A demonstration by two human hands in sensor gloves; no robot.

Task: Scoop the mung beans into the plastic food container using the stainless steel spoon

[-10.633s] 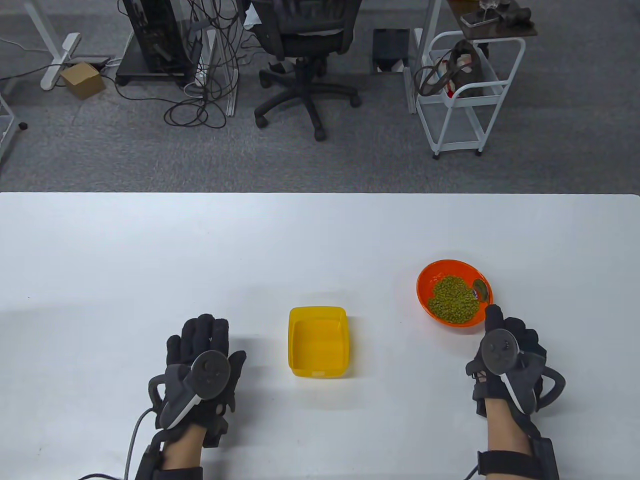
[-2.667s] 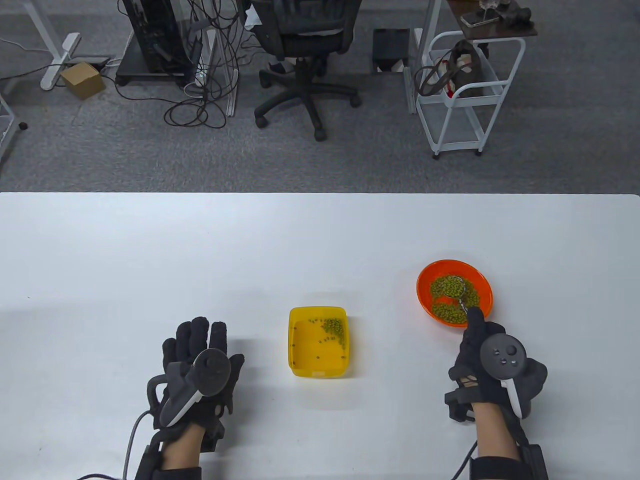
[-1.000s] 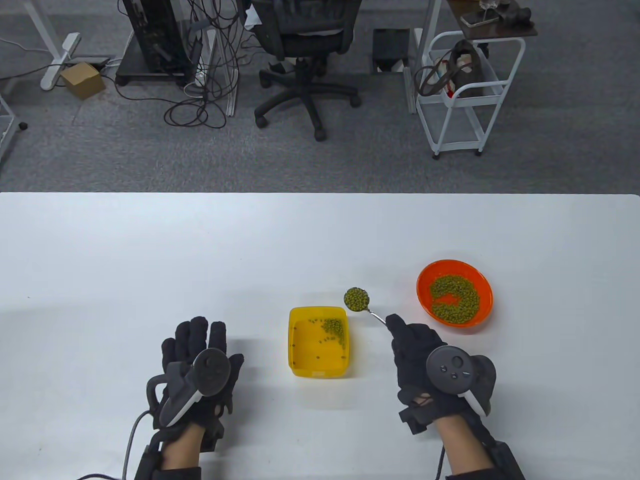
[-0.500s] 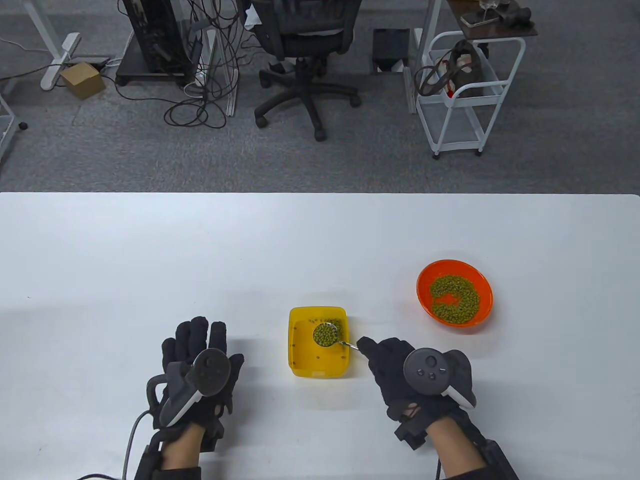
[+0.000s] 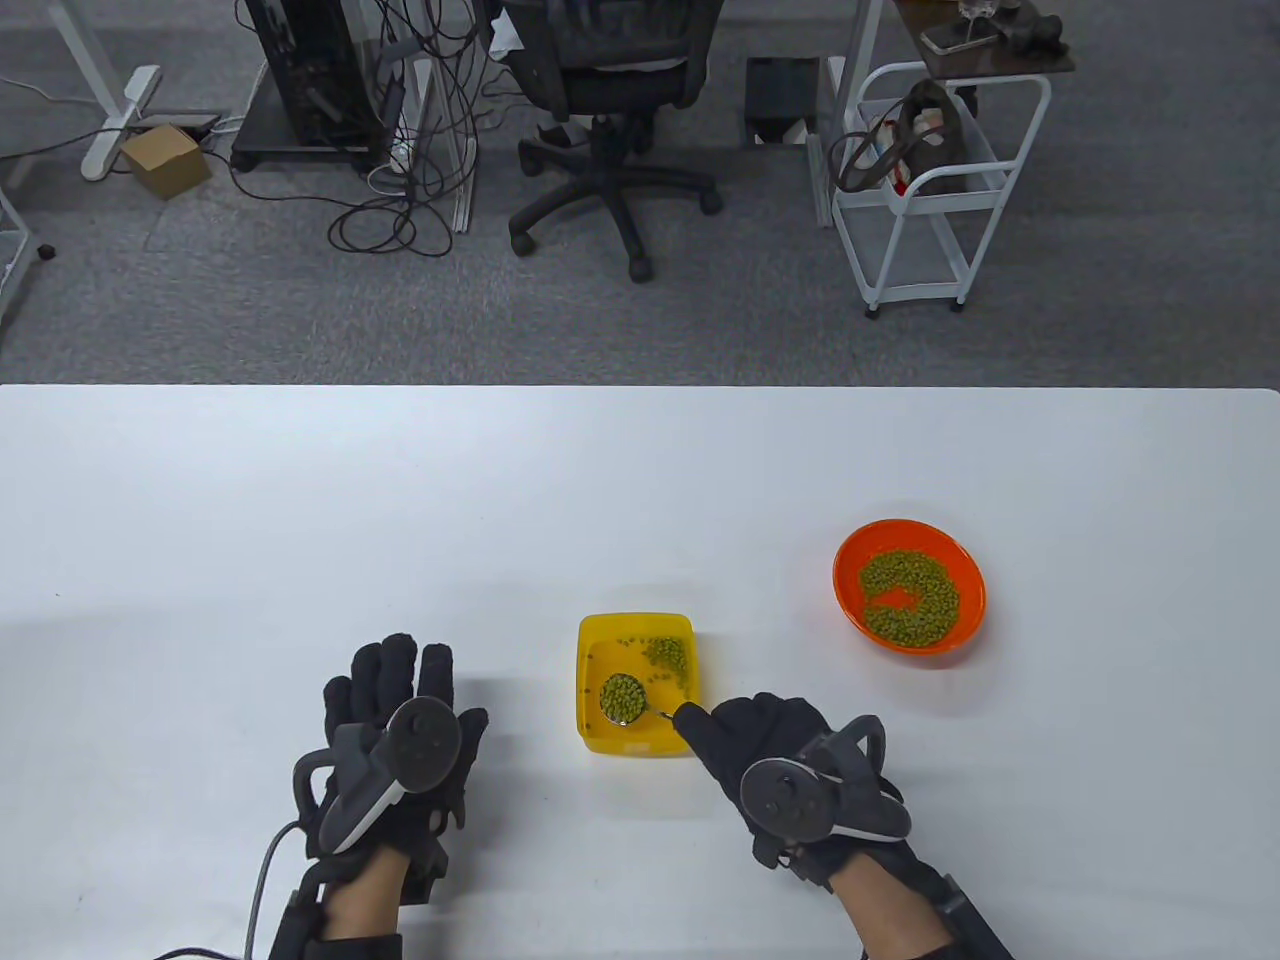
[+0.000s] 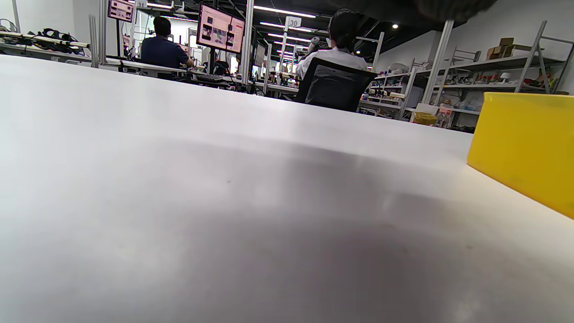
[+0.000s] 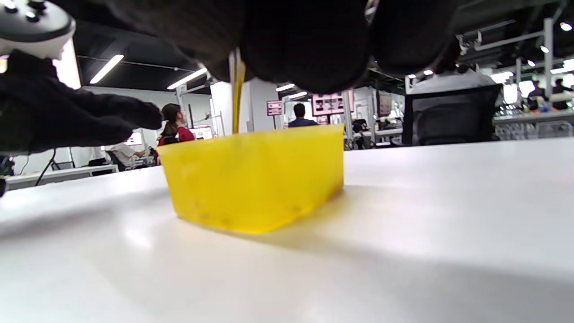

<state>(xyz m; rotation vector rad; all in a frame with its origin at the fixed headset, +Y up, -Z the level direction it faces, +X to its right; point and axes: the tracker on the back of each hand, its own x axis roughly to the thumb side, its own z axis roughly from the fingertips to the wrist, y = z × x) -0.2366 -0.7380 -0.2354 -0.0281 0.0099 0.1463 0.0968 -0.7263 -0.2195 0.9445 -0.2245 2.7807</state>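
The yellow plastic container sits at the table's front centre with a pile of mung beans in its far right corner. My right hand grips the handle of the steel spoon, whose bowl is full of beans and held over the container's near left part. The orange bowl with more beans stands to the right. My left hand lies flat on the table, left of the container, holding nothing. The container also shows in the right wrist view and the left wrist view.
The white table stretches wide behind the container and bowl. Beyond its far edge are an office chair, a white trolley and cables on the floor.
My right hand carried the loaded spoon from the orange bowl leftward and toward me, to over the container's near left part. The left hand has not moved.
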